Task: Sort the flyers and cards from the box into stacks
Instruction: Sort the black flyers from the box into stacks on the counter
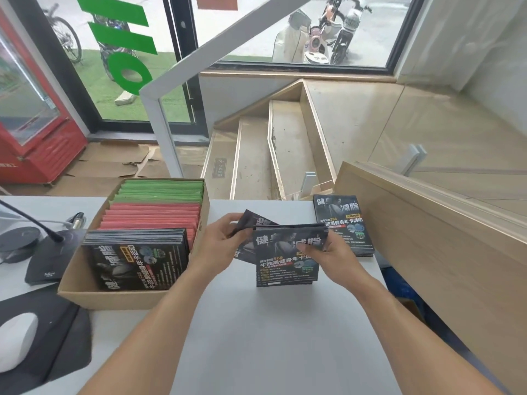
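Over the white worktop [256, 337] both hands hold a bundle of dark flyers [288, 258]: right hand [336, 255] gripping its top edge, left hand [222, 240] pinching one loose sheet. Thin, glossy, slippery; best held by edges. Beyond, a finished stack [343, 223]; left, the box [128, 295].

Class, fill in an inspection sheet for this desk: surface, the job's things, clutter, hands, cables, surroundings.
Surface: white desk.
Job's things: cardboard box holding green cards, red cards and black flyers; black flyer stack lying at the desk's far right.
Clutter: white mouse on dark mouse pad; microphone base.
Hands: left hand pinches a single flyer; right hand grips a flyer bundle standing on the desk.
Cables: cable with plug.
Surroundings: stairs, red cooler, scooters outside.
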Demonstrator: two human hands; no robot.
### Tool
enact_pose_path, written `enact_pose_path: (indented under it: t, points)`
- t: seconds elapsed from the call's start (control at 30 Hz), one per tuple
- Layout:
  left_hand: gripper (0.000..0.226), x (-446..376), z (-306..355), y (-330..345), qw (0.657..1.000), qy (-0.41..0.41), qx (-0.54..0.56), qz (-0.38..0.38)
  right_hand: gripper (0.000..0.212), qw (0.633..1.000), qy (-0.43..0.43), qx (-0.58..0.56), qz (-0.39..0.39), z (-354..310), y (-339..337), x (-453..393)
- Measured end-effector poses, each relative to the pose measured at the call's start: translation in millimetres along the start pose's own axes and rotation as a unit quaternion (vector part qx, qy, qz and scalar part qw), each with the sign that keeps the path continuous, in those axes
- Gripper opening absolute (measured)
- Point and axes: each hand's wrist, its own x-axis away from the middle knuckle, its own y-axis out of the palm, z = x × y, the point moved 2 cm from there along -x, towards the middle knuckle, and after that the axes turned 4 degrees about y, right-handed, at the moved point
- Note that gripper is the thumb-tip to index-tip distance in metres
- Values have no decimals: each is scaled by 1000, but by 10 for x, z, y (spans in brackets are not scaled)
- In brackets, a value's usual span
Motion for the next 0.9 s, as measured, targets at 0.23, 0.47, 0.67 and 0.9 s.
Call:
enact_pose_path:
  t: [0.23, 0.47, 0.67, 0.9]
  points:
    - [34, -119, 449, 169, 986, 32, -83, -143, 23, 997, 2, 73, 32, -93, -13, 50]
    - [29, -226, 495, 152, 992, 33, -90, -83, 17, 1000, 25, -8, 16, -21, 47, 23]
    - [94, 11, -75, 154, 978, -117, 171, 34, 21, 995, 34, -92, 21, 23, 131, 40]
    - [70, 101, 6, 518, 975, -48, 212, 48, 53, 995, -12, -69, 78, -27, 221, 19]
